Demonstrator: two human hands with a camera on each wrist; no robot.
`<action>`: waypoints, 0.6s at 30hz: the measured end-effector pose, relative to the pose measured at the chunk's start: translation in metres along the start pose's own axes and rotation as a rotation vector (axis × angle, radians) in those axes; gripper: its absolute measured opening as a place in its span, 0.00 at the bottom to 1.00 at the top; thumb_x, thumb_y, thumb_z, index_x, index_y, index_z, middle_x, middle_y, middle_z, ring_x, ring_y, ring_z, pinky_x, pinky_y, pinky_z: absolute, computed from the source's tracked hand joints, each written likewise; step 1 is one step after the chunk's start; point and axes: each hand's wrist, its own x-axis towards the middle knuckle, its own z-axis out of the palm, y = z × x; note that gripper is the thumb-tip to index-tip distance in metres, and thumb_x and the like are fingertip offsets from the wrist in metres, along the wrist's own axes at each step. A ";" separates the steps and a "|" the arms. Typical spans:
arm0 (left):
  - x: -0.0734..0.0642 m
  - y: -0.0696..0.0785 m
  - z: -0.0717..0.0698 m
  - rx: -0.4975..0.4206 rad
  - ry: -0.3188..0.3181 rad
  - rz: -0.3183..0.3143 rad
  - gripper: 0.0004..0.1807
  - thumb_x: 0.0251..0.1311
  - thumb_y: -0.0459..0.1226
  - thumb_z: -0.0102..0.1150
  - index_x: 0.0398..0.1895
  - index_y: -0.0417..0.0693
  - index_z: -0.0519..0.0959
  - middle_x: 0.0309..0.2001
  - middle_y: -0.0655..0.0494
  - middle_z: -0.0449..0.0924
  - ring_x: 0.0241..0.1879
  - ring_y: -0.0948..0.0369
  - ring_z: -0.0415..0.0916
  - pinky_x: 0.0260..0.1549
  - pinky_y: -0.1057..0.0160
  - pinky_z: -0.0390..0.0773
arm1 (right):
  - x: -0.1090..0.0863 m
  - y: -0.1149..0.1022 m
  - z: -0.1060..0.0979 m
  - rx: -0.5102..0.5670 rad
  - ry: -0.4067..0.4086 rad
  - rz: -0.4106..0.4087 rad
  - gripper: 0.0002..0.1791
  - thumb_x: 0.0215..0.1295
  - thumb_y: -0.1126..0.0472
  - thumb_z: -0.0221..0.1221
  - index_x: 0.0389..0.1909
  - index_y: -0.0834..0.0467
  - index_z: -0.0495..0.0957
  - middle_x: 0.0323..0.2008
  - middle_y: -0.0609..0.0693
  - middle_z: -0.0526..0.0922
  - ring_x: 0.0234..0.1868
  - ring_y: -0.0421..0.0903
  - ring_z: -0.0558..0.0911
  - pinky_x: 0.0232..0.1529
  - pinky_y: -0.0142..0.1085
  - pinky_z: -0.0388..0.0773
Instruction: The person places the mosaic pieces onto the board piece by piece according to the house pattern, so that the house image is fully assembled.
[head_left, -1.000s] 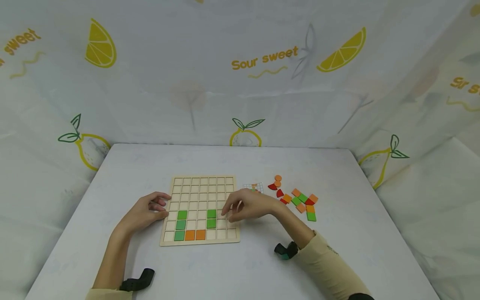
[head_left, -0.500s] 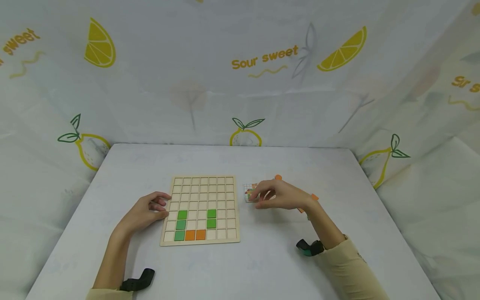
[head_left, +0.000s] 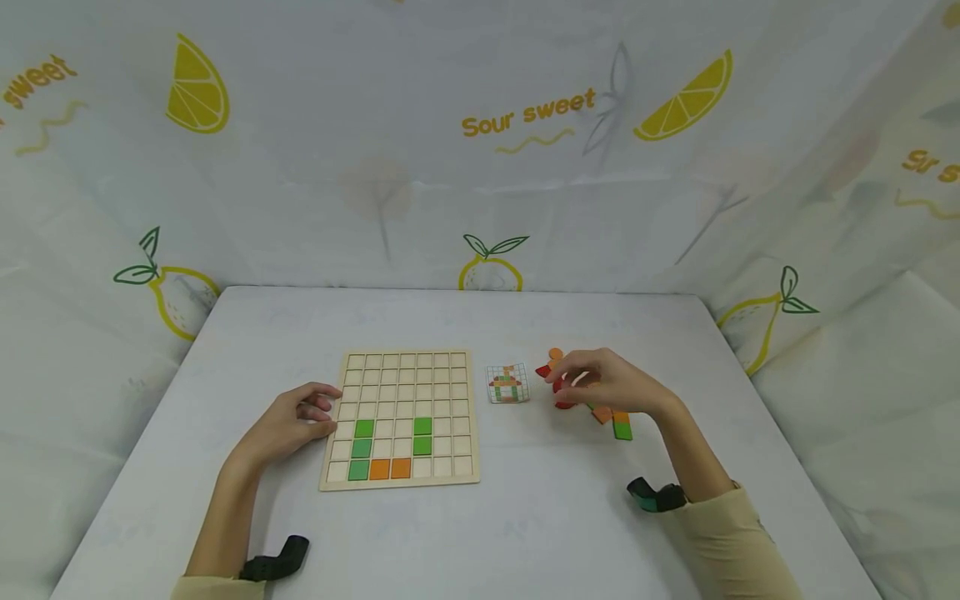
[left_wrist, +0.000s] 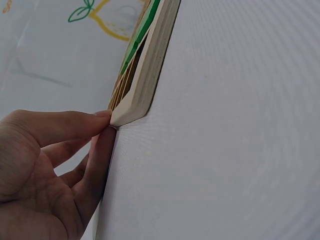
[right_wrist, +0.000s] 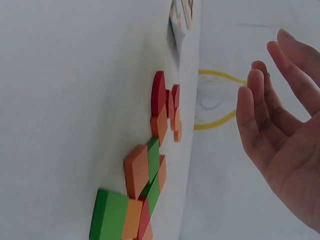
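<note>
**Right hand point(head_left: 611, 382) shifted from board point(head_left: 406, 389) to loose tiles point(head_left: 602, 415)**

Its fingers are released, grasping nothing; the left hand point(head_left: 288, 425), relaxed, touches the board's left edge, at the desk's point(head_left: 405, 542) left. Seven inset tiles point(head_left: 362, 448) suggest filling is only partial.

Orange "Sour sweet" lettering point(head_left: 528, 113), on white backdrop point(head_left: 315, 208)

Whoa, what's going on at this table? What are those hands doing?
A person's left hand touches the left edge of a wooden board full of little squares. Five green tiles and two orange tiles sit in it. The right hand, holding nothing, hovers over loose pieces in red, orange and green. A small picture card lies between the board and those pieces.
</note>
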 end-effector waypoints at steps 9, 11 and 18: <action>0.001 -0.001 0.001 -0.002 0.001 0.003 0.26 0.64 0.30 0.71 0.66 0.38 0.78 0.52 0.43 0.79 0.46 0.58 0.79 0.42 0.70 0.79 | -0.027 0.026 -0.017 -0.017 0.080 0.011 0.12 0.73 0.65 0.68 0.54 0.64 0.87 0.49 0.61 0.89 0.46 0.44 0.86 0.49 0.33 0.86; 0.001 -0.001 0.001 0.000 0.003 -0.002 0.27 0.64 0.30 0.71 0.66 0.38 0.78 0.52 0.43 0.79 0.46 0.58 0.79 0.42 0.70 0.79 | -0.032 0.033 -0.021 -0.017 0.089 0.018 0.12 0.73 0.66 0.68 0.54 0.65 0.86 0.49 0.62 0.89 0.46 0.45 0.86 0.48 0.32 0.87; 0.001 0.000 0.001 0.002 0.003 -0.011 0.27 0.64 0.31 0.71 0.66 0.38 0.78 0.52 0.43 0.79 0.46 0.57 0.79 0.42 0.70 0.79 | -0.039 0.051 -0.030 0.009 0.080 0.093 0.13 0.74 0.68 0.66 0.55 0.68 0.86 0.52 0.65 0.90 0.48 0.54 0.89 0.47 0.29 0.87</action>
